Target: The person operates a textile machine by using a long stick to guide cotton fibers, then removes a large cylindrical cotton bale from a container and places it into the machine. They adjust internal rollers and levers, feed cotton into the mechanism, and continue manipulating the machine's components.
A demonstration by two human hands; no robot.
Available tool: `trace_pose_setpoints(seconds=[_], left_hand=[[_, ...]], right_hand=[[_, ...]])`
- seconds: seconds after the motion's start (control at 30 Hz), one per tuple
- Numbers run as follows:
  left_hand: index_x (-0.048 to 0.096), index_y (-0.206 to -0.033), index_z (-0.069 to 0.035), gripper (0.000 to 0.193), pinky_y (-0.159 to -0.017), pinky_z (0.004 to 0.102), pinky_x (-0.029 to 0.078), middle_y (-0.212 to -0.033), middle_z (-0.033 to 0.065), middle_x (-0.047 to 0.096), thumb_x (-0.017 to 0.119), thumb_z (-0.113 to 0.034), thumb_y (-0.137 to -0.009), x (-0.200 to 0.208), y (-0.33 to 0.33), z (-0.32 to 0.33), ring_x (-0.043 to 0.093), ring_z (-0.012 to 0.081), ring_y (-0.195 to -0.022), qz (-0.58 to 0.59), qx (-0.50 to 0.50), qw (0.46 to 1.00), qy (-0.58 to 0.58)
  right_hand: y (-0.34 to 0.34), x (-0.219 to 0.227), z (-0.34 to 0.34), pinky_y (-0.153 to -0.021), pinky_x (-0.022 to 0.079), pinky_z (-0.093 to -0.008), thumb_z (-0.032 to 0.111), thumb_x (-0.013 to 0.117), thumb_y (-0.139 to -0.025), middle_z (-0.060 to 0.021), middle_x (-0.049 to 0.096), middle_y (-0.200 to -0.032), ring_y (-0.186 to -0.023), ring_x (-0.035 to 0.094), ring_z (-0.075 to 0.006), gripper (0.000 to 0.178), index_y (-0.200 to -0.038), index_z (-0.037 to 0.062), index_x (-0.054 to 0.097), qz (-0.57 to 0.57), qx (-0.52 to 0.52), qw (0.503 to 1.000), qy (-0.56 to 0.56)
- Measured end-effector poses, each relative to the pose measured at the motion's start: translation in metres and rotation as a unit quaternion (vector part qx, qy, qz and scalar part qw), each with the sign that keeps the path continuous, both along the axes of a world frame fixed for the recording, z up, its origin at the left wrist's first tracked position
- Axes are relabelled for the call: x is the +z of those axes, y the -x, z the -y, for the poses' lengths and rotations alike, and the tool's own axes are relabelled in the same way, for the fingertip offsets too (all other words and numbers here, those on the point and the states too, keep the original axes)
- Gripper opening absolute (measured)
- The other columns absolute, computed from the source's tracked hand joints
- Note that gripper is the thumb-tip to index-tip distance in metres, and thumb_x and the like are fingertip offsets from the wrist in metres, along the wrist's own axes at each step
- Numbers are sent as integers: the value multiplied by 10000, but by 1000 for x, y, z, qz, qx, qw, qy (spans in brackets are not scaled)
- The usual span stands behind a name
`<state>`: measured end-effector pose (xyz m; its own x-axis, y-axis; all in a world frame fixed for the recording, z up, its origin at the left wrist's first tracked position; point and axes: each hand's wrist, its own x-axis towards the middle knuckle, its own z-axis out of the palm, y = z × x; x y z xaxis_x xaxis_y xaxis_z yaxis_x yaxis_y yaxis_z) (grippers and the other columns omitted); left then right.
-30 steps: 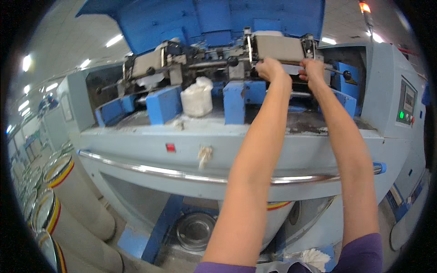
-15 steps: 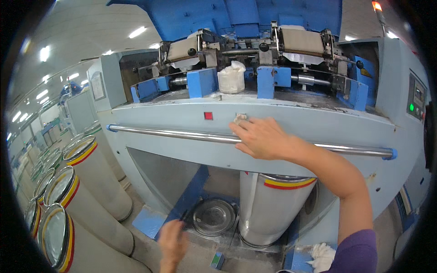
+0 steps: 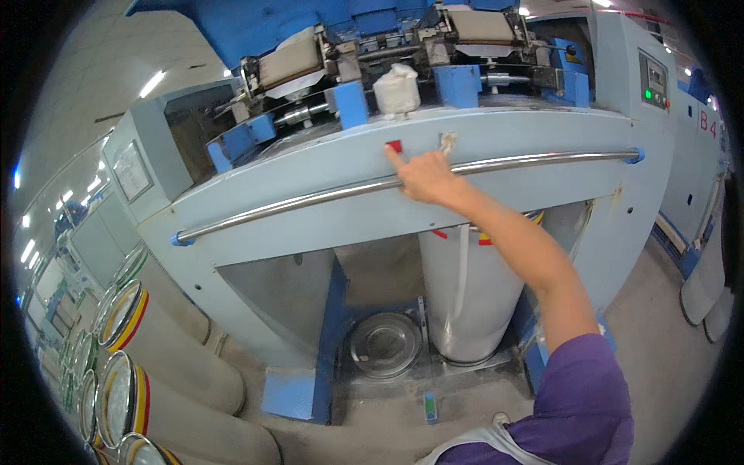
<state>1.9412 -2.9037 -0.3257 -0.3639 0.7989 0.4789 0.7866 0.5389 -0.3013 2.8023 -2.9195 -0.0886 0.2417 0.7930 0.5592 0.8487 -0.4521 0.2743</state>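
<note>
My right hand reaches up to the front panel of a grey-blue machine. Its index finger is stretched out, the tip at the lower left edge of a small red square button; the other fingers are partly curled and appear to hold nothing. Just beneath passes a shiny metal rail. Right of the button, a tuft of off-white fibre sits on the panel. My left hand is out of view.
A tall white can stands in the bay under the panel, beside a round metal turntable. Several banded cans crowd the left. A blue block sits on the floor. The blue cover is raised over the rollers.
My right hand has shifted left, from the fibre tuft to the red button. My left hand, low in the picture before, has left the view. The view has turned and tilted.
</note>
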Motion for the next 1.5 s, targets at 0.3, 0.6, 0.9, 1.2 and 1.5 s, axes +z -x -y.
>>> trace_pose_setpoints(seconds=[0.3,0.6,0.9,1.2,1.5], left_hand=[[658,-815,-37,588,-557,459,480,-711,200,635,522,-609,-820,-6,32,-3,629,357,-670,65,-70,992,86],[639,-789,-21,523,-619,468,467,-771,206,631,554,-535,-833,37,-111,41,615,370,-716,146,-190,956,167],[615,-766,65,427,-706,479,467,-788,281,616,594,-356,-836,46,-259,69,624,374,-780,231,-277,903,232],[491,-573,-24,305,-526,486,404,-539,192,542,673,-244,-679,34,-345,126,544,410,-538,223,-375,880,186],[447,-624,-91,282,-367,429,299,-453,76,509,680,-219,-718,43,-392,136,458,274,-321,228,-555,766,230]], right_hand=[[17,10,-5,-700,494,-446,145,593,-723,-186,658,-872,-825,641,-359,649,-1330,51,385,-54,-54,997,5],[6,9,-8,-677,482,-458,115,573,-714,-178,655,-842,-811,638,-355,685,-1363,41,366,-47,-35,998,6],[-1,7,-8,-686,500,-446,67,528,-714,-190,662,-862,-805,651,-338,670,-1356,-30,361,-30,-6,1000,4],[-3,4,-12,-727,517,-432,65,543,-729,-189,670,-890,-851,659,-332,555,-1257,-74,445,1,0,1000,-10],[-24,-5,-26,-611,483,-459,222,518,-822,-204,615,-663,-672,628,-371,255,-695,19,605,49,61,995,-68]])
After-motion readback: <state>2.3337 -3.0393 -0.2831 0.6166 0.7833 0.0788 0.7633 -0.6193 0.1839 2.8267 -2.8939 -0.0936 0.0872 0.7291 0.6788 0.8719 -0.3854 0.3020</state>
